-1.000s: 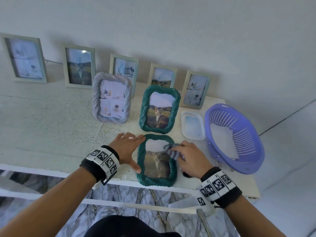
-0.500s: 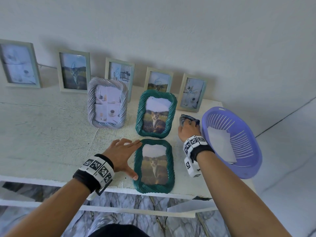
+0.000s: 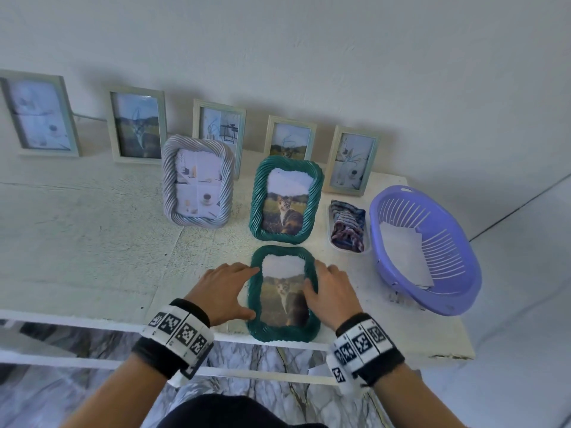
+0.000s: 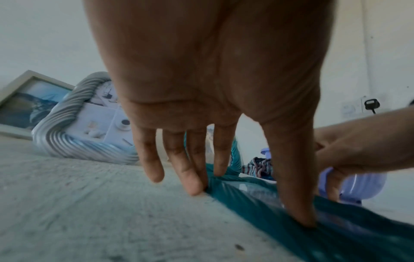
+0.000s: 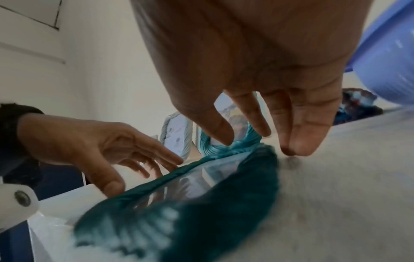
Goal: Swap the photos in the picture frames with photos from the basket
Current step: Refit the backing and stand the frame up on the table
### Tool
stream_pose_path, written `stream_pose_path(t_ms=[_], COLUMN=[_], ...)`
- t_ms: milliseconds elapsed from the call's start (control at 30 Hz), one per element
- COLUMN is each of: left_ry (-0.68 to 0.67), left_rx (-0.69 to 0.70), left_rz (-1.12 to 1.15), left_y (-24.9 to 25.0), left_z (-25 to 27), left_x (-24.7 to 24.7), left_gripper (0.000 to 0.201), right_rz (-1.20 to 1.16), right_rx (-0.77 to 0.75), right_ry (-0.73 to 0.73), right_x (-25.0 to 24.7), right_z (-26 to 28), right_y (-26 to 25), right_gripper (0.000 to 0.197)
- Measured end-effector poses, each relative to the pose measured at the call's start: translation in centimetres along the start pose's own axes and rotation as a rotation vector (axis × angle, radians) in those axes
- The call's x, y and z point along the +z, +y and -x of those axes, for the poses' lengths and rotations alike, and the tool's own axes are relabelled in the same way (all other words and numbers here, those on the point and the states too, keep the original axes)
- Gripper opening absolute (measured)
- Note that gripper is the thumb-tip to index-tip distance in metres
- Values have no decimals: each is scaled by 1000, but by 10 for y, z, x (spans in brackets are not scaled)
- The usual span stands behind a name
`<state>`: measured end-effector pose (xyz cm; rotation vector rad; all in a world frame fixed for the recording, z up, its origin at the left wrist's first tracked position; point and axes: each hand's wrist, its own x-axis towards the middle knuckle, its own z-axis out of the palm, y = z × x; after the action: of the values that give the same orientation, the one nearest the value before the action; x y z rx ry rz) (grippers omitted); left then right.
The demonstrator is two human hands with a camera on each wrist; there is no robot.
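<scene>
L hand (image 3: 223,291) & R hand (image 3: 332,291), fingers spread, press flat teal rope-twist frame (image 3: 282,330) edges; lilac slotted basket (image 3: 432,304) nearby.

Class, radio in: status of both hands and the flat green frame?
Left hand and right hand open, flanking flat green twisted-rim picture frame. Cat photo still inside. Nothing in the way.

Striped cloth (image 3: 347,228) bundled in a clear tray (image 3: 330,239), white table (image 3: 92,242), pale wall (image 3: 309,57)
</scene>
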<state>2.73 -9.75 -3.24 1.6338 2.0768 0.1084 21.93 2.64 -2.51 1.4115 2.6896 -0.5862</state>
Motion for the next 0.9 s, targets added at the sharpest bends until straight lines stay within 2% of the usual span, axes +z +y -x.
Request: stream_pose_path(t_ms=[67,167,267,333,433,533,633,733,800,900], left_ry=[17,68,117,150,154,132,134,123,134,165], left_rx=[-20,-29,-59,-73,-93,-102,-62,-45,-35,-30], left_rz=[107,193,229,251,363,601,946,1311,1448,1572], left_y=[4,13,21,25,29,35,49,56,59,65], left_z=[4,9,12,13,13,12,14,14,15,19], left_x=[5,12,15,15,15,15,7,5,3,-3], left_gripper=[83,71,73,75,83,101,90,89,88,98], right_rz=[-73,-340,-724,-954,-1220,-1510,-1511,-1357,-1276,-1202], right_rx=[39,114,301,361,325,178,19,-135,-182,-172], right_ry=[-17,32,59,54,12,-58,-70,8,51,72], right_x=[11,18,18,15,4,-6,-12,-14,-13,-11], right_z=[8,10,7,9,18,30,39,44,44,42], right_y=[1,3,9,8,-3,-18,-32,-41,-44,-47], right_gripper=[35,19,21,16,9,17,26,20,20,23])
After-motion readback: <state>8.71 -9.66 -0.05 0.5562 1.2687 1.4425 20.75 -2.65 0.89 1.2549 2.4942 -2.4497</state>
